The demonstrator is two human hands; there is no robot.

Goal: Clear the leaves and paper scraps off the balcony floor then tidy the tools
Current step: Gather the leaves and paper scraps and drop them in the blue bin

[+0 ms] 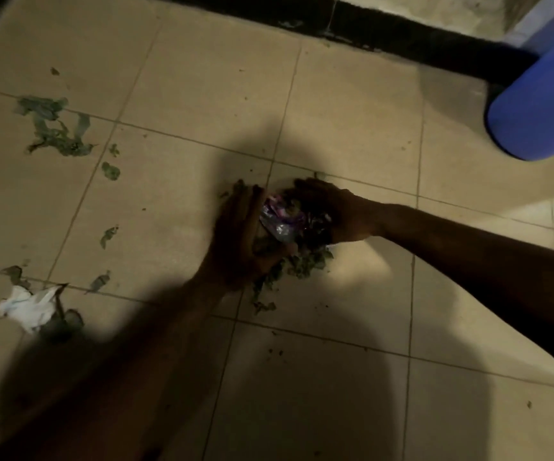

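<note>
A clump of green leaves mixed with a shiny purple wrapper (280,221) sits between my two hands, just above the beige tiled floor (335,128). My left hand (239,237) cups the clump from the left, fingers curved round it. My right hand (328,207) curls over it from the right. Loose leaves (302,264) hang and lie under the clump. More torn leaves (55,128) lie at the far left. A crumpled white paper scrap (25,307) lies at the lower left.
A blue plastic bucket (541,104) stands at the upper right, close to the dark base of the wall (368,31). Small leaf bits (110,171) dot the tiles on the left. My own shadow covers the lower floor.
</note>
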